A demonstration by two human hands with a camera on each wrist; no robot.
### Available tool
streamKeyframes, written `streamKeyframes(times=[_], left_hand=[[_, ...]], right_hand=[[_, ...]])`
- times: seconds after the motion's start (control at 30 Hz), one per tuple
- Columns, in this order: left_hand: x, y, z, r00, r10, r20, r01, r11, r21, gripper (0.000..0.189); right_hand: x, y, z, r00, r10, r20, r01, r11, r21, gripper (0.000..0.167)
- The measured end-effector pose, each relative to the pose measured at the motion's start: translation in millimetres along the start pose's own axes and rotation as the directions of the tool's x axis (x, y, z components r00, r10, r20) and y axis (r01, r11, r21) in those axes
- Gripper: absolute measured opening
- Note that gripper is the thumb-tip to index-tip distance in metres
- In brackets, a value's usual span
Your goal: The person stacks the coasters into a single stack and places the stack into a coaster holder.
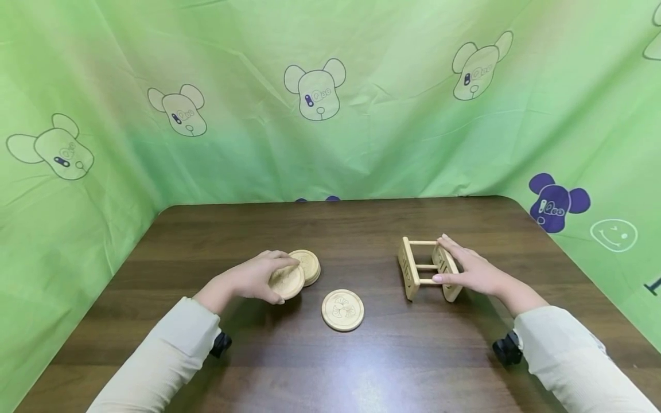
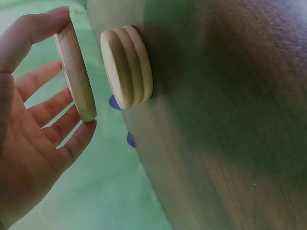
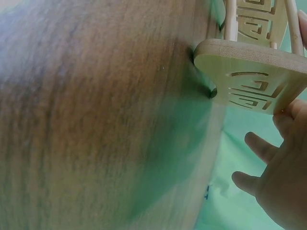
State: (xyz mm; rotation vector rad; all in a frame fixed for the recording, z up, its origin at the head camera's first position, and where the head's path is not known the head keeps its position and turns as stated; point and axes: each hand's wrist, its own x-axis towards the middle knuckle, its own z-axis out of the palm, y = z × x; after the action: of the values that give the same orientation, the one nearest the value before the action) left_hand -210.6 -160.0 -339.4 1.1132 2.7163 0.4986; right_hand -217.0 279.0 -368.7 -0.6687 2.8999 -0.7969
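My left hand (image 1: 262, 277) pinches a round wooden coaster (image 2: 76, 74) by its edges, thumb on one side and fingertips on the other. The held coaster is tilted and raised off the table, just in front of a stack of coasters (image 2: 127, 67). Another coaster (image 1: 343, 310), engraved with a leaf pattern, lies flat between the hands. At the right, a wooden coaster rack (image 1: 409, 269) with rods and cut-out end panels stands on the table. My right hand (image 1: 472, 273) holds its right end panel (image 3: 254, 76), thumb on the near side and fingers at the far side.
Everything stands on a dark brown wooden table (image 1: 248, 373). A green cloth (image 1: 248, 149) printed with bear heads hangs behind the table and along both sides. Both wrists carry small black cameras.
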Motion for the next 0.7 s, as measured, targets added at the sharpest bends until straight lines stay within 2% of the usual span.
streamKeyframes(times=[0.7], left_hand=[[21.7,-2.5,-5.4,1.0,0.002,-0.01,-0.002,1.0,0.01,0.074]], right_hand=[[0.4,0.0,0.3,1.0,-0.007,0.005,0.007,1.0,0.007,0.086]])
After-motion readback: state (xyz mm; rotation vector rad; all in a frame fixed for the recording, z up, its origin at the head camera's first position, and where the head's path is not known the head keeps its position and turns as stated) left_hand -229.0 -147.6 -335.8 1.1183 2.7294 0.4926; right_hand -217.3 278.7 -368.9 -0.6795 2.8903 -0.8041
